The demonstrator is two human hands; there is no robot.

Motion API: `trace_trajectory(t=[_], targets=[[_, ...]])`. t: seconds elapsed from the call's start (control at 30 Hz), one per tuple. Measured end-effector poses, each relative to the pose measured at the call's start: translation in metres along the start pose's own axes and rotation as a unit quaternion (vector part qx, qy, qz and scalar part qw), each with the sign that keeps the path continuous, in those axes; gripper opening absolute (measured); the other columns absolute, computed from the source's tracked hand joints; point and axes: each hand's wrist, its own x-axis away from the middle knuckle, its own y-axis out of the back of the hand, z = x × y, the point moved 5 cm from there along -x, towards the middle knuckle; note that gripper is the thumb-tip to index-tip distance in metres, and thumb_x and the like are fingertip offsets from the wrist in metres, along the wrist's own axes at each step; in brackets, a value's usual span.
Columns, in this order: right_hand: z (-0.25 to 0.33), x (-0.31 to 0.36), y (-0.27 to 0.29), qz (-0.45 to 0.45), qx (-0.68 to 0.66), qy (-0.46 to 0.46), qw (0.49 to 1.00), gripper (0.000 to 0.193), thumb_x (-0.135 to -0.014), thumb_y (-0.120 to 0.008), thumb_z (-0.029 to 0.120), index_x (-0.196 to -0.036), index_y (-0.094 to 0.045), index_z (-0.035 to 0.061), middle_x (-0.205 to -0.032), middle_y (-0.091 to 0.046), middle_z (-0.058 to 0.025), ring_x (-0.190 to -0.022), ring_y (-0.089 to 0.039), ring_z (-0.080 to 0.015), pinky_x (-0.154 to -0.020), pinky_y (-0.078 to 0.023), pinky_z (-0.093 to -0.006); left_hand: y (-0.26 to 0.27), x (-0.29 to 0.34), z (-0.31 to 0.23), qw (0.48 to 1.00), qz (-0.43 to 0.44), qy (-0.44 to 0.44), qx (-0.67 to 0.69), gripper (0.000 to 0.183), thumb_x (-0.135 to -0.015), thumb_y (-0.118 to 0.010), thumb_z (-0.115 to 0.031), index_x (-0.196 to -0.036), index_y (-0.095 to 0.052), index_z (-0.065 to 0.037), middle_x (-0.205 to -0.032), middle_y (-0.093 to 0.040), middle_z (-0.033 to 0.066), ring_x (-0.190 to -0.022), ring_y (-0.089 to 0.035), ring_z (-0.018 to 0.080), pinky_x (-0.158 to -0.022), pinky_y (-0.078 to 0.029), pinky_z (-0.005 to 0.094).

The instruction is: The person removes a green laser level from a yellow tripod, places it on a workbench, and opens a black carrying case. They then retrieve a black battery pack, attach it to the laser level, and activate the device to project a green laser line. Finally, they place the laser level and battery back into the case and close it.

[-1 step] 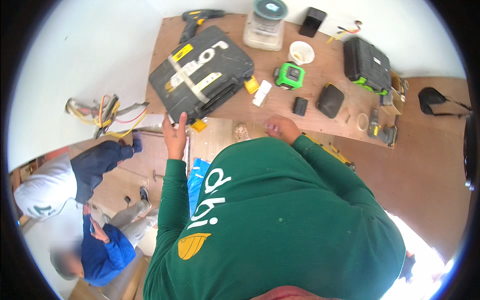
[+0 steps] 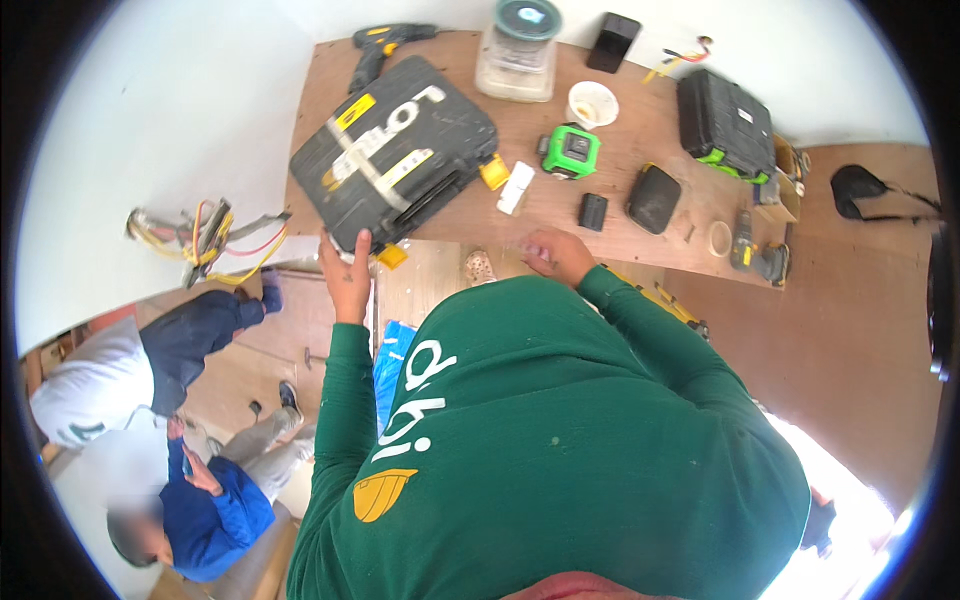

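A black hard tool case (image 2: 440, 120) with yellow latches lies slantwise on the wooden tabletop, a pale strap across its lid. My left hand (image 2: 346, 282) grips its near left corner, thumb and fingers apart around the edge. At the table's front edge is my right hand (image 2: 556, 256), its fingers curled; whether anything is inside them cannot be seen. Beyond that hand stands a green laser level (image 2: 571, 153), with a small white piece (image 2: 516, 188) to its left. A small black battery-like block (image 2: 593, 211) and a dark rounded pouch (image 2: 655, 198) lie to the right.
Behind the case rests a cordless drill (image 2: 375, 52). A lidded clear container (image 2: 515, 70), a white bowl (image 2: 593, 104) and a black-and-green case (image 2: 728, 122) stand farther back. Another drill (image 2: 743, 245) is at right. Loose wires (image 2: 205, 235) leave the left wall; two people (image 2: 215, 515) are at lower left.
The whole view has shifted slightly to the left. My hands and the tool case keep their places relative to the table.
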Motion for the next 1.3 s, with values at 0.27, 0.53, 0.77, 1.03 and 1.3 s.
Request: trace_trajectory(t=[0.27, 0.53, 0.77, 1.03, 1.3], targets=[[0.022, -0.025, 0.07, -0.155, 0.011, 0.007, 0.988, 0.023, -0.094, -0.073, 0.022, -0.111, -0.071, 0.007, -0.097, -0.068, -0.0117, -0.08, -0.069, -0.0267, -0.073, -0.056, -0.0411, -0.039, 0.012, -0.058, 0.926, -0.011, -0.24, -0.291, 0.1, -0.078, -0.088, -0.038, -0.164, -0.038, -0.029, -0.174, -0.024, 0.0158, -0.155, -0.031, 0.0374, -0.119, -0.021, 0.0722], [-0.009, 0.031, 0.074, -0.146, -0.002, -0.079, 0.986, 0.026, -0.092, -0.075, 0.023, -0.113, -0.073, 0.0072, -0.096, -0.067, -0.01, -0.079, -0.067, -0.025, -0.073, -0.055, -0.0389, 0.012, -0.06, -0.03, 0.905, 0.044, -0.249, -0.343, 0.102, -0.078, -0.085, -0.009, -0.164, -0.037, -0.034, -0.173, -0.028, 0.0072, -0.155, -0.031, 0.0403, -0.119, -0.031, 0.0642], [-0.06, 0.077, 0.138, -0.252, -0.007, -0.137, 0.958, 0.028, -0.09, -0.078, 0.02, -0.114, -0.073, 0.0057, -0.093, -0.067, -0.0092, -0.08, -0.066, -0.0224, -0.074, -0.055, -0.0356, 0.022, -0.063, -0.02, 0.912, 0.04, -0.134, -0.384, 0.107, -0.078, -0.076, -0.001, -0.168, -0.027, -0.032, -0.173, -0.022, 0.0212, -0.154, -0.028, 0.0525, -0.121, -0.031, 0.0624], [-0.316, 0.17, 0.354, -0.66, 0.022, -0.253, 0.707, 0.062, -0.095, -0.078, 0.04, -0.134, -0.063, -0.0059, -0.118, -0.071, -0.0183, -0.107, -0.068, -0.0237, -0.098, -0.053, -0.0373, -0.133, 0.049, -0.266, 0.902, 0.214, -0.373, 0.019, 0.072, -0.083, -0.075, -0.008, -0.151, -0.052, -0.002, -0.147, -0.058, 0.0208, -0.14, -0.051, 0.0402, -0.12, -0.036, 0.0484], [-0.408, 0.15, 0.439, -0.543, -0.024, -0.356, 0.761, 0.082, -0.093, -0.072, 0.057, -0.143, -0.057, -0.0052, -0.139, -0.064, -0.0287, -0.129, -0.062, -0.0406, -0.111, -0.046, -0.0452, -0.426, 0.062, -0.446, 0.849, 0.478, -0.15, 0.17, 0.094, -0.094, -0.079, -0.038, -0.164, -0.029, 0.001, -0.163, -0.042, 0.0262, -0.151, -0.043, 0.0378, -0.119, -0.04, 0.0414]])
